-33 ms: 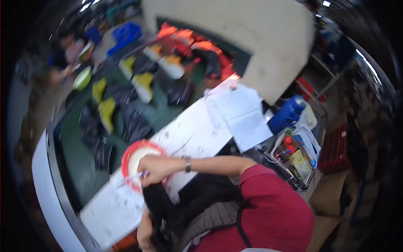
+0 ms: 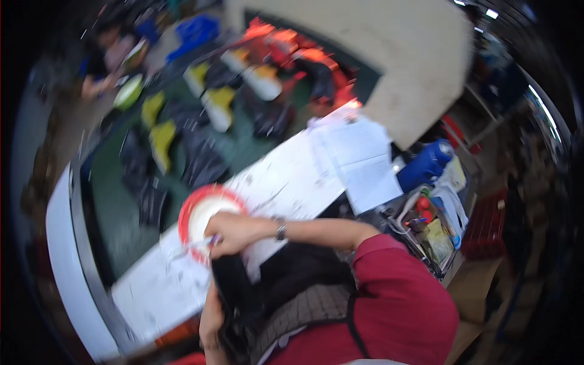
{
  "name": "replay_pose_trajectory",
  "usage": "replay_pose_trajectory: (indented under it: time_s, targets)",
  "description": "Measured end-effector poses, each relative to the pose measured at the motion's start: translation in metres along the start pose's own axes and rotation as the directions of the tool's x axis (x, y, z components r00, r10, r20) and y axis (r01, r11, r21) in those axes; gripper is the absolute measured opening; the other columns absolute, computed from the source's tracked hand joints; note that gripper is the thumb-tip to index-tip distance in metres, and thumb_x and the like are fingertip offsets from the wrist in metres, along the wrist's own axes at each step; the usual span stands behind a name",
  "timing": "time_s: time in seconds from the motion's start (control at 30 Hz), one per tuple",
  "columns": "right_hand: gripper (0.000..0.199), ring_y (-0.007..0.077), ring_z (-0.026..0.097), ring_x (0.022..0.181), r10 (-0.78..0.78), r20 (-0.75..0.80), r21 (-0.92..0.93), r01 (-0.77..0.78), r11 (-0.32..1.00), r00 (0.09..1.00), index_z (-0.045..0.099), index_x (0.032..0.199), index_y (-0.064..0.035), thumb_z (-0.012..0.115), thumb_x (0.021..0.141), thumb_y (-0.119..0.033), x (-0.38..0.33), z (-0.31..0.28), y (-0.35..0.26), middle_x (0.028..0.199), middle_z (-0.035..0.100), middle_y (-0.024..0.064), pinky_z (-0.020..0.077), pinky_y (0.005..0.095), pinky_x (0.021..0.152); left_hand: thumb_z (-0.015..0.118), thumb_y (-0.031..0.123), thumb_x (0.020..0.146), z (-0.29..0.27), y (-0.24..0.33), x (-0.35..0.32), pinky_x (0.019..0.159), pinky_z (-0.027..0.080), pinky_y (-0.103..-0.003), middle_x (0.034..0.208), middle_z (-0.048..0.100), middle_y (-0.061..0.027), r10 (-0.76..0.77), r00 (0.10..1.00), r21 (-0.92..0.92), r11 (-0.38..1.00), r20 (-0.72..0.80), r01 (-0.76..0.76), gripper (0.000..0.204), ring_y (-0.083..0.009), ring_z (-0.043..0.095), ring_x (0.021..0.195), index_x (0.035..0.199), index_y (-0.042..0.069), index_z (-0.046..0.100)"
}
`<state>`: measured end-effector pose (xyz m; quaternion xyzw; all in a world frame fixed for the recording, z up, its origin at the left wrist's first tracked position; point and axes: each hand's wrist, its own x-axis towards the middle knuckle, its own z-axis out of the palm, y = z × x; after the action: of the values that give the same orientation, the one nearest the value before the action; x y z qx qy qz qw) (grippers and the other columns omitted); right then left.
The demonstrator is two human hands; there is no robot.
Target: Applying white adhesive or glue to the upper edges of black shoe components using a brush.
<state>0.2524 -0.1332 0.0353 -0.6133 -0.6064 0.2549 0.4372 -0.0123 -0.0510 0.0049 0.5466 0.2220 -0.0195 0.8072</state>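
My right hand [image 2: 234,234] is closed around the purple handle of a small brush [image 2: 214,239], its pale end slanting down to the left. Just beyond that hand sits a red-rimmed bowl [image 2: 184,213] with creamy white contents. A black piece like a shoe upper [image 2: 231,283] hangs below my right hand, in front of my body. Beside its left edge, my left hand [image 2: 213,307] grips it, most of the fingers hidden behind the dark material. Blur hides the finer details.
A white bench [image 2: 152,298] borders a green conveyor [image 2: 112,225] bearing black uppers [image 2: 204,155] and yellow-and-white shoe forms [image 2: 163,146]. Orange light glows by the pale machine cover [image 2: 420,67]. Papers [image 2: 365,164], a blue bottle [image 2: 426,165] and a cluttered basket [image 2: 435,234] lie right. A person [image 2: 112,61] sits far left.
The whole scene has shifted slightly right and up in the view. My right hand still holds the brush near the bowl; more of my left forearm shows.
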Motion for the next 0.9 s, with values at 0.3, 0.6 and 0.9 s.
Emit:
replay_pose_trajectory:
  time_s: [0.3, 0.6, 0.9]
  targets:
    - [0.025, 0.0259, 0.069, 0.082, 0.152, -0.372, -0.515, -0.34, 0.787, 0.916, 0.08, 0.104, -0.0126, 0.079, 0.088, -0.032, -0.046, -0.06, 0.026, 0.089, 0.067, 0.0057, 0.0529, 0.0376, 0.07, 0.085, 0.009, 0.082, -0.003, 0.047, -0.005, 0.079, 0.058, -0.03, 0.096, 0.077, -0.0067, 0.105, 0.875, 0.306, 0.951, -0.473, 0.052, 0.033, -0.0123, 0.071, 0.085, 0.11, -0.004, 0.073]
    - [0.011, 0.0217, 0.068, 0.076, -0.02, -0.225, -0.644, -0.134, 0.753, 0.974, 0.081, 0.095, -0.011, 0.077, 0.087, -0.018, -0.038, -0.057, 0.027, 0.087, 0.068, 0.0025, 0.0523, 0.0361, 0.066, 0.084, 0.013, 0.081, -0.012, 0.078, 0.027, 0.072, 0.059, -0.028, 0.091, 0.078, -0.0113, 0.151, 0.852, 0.387, 0.92, -0.501, 0.065, 0.031, -0.0142, 0.073, 0.078, 0.104, -0.007, 0.076]
    - [0.018, 0.0158, 0.064, 0.087, -0.264, -0.216, -0.339, 0.182, 0.923, 0.94, 0.082, 0.098, -0.0112, 0.085, 0.081, -0.014, -0.018, -0.066, 0.009, 0.09, 0.072, 0.0017, 0.0397, 0.0318, 0.083, 0.084, 0.009, 0.075, -0.014, 0.102, 0.035, 0.068, 0.059, -0.026, 0.085, 0.077, -0.0115, 0.028, 0.949, 0.294, 0.953, -0.314, 0.069, 0.029, -0.0141, 0.072, 0.072, 0.098, -0.006, 0.076]
